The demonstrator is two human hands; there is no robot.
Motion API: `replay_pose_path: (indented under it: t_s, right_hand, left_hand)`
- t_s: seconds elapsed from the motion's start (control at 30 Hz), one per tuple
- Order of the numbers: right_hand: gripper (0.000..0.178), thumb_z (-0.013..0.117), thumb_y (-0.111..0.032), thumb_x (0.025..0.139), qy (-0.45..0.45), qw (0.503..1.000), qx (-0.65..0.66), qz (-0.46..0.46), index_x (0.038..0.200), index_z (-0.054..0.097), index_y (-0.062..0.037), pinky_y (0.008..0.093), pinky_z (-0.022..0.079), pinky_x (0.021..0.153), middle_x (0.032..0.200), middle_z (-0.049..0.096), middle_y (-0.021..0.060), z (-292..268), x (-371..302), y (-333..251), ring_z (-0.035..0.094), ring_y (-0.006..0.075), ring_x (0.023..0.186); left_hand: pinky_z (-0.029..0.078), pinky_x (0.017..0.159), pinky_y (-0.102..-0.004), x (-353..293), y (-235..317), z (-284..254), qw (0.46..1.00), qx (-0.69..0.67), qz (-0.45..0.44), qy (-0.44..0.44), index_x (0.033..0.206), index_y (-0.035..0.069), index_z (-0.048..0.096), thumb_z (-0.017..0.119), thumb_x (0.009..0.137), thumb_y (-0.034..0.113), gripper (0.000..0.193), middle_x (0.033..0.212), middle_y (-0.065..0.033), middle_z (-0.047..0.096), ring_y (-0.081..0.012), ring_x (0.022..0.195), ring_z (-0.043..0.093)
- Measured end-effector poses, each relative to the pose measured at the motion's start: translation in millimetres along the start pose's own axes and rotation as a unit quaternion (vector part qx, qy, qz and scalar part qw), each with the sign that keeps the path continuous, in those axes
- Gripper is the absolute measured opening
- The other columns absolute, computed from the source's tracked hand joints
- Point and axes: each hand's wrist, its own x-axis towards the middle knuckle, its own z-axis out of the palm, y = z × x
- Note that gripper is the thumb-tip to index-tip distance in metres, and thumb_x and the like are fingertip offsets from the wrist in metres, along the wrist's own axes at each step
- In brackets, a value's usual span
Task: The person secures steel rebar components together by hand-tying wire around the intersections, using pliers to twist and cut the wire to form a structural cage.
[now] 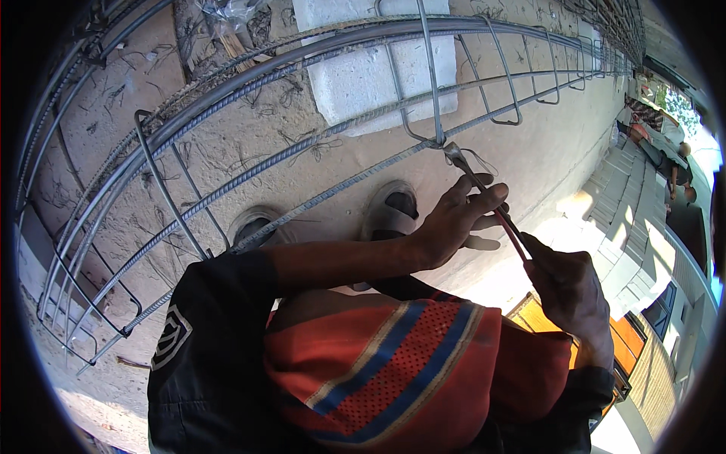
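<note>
In my right hand (569, 291) are long-handled pincers (519, 244), fingers wrapped round the reddish handles. Their metal jaws reach up-left to a crossing of a stirrup (431, 76) and a ribbed bar of the rebar cage (355, 168). A thin tie wire (484, 157) curves out beside the jaws; whether they grip it is too small to tell. My left hand (452, 223) lies over the pincers near the neck, fingers apart and stretched out, some touching the handle.
Long bars of the cage sweep across in front of me. A pale block (382, 72) stands under it. Scraps of wire (302, 140) litter the ground. My shoes (389, 212) are close behind the near bar. Stacked grey blocks (631, 204) and other people (669, 163) are at the right.
</note>
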Motion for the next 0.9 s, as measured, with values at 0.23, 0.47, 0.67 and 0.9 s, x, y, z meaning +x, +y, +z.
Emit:
replay_pose_path:
  t_s: [0.23, 0.47, 0.67, 0.9]
  right_hand:
    - [0.034, 0.06, -0.002, 0.078, -0.024, 0.998, 0.039, -0.032, 0.112, 0.059, 0.0023, 0.0305, 0.038, 0.046, 0.056, 0.052, 0.0164, 13.6, 12.3, 14.3, 0.047, 0.024, 0.042]
    - [0.039, 0.061, -0.002, 0.077, -0.034, 0.996, -0.086, -0.013, 0.115, 0.057, 0.0011, 0.0348, 0.037, 0.044, 0.053, 0.049, 0.0135, -16.8, -2.6, -11.7, 0.046, 0.0272, 0.042]
    - [0.036, 0.055, -0.014, 0.084, -0.217, 0.962, -0.142, -0.08, 0.114, 0.049, 0.0055, 0.039, 0.043, 0.044, 0.058, 0.054, 0.011, 8.2, 26.9, -19.7, 0.056, 0.0275, 0.049]
    - [0.035, 0.065, -0.018, 0.079, -0.128, 0.986, -0.071, -0.083, 0.106, 0.058, 0.0032, 0.0348, 0.041, 0.047, 0.058, 0.049, 0.0072, 13.4, 6.7, -13.1, 0.052, 0.0224, 0.05]
  left_hand:
    - [0.049, 0.084, -0.0476, 2.6, -4.0, -21.8, 0.999, -0.029, 0.041, 0.001, 0.133, 0.004, 0.025, 0.06, 0.086, 0.04, 0.069, 0.116, -0.0146, 0.045, -0.0256, 0.117, 0.047]
    - [0.05, 0.084, -0.0486, 17.4, -1.9, 7.2, 0.995, -0.09, -0.006, -0.049, 0.131, 0.007, 0.027, 0.052, 0.09, 0.041, 0.059, 0.117, -0.0162, 0.046, -0.0275, 0.115, 0.047]
    - [0.048, 0.085, -0.0522, -2.5, 5.6, -20.1, 0.989, -0.143, 0.033, 0.009, 0.13, 0.01, 0.032, 0.041, 0.095, 0.038, 0.046, 0.116, -0.0184, 0.051, -0.0317, 0.115, 0.049]
    - [0.044, 0.087, -0.0548, 2.9, 5.4, -6.1, 0.977, -0.2, 0.002, -0.074, 0.131, 0.016, 0.034, 0.03, 0.097, 0.043, 0.044, 0.121, -0.0186, 0.05, -0.0311, 0.116, 0.048]
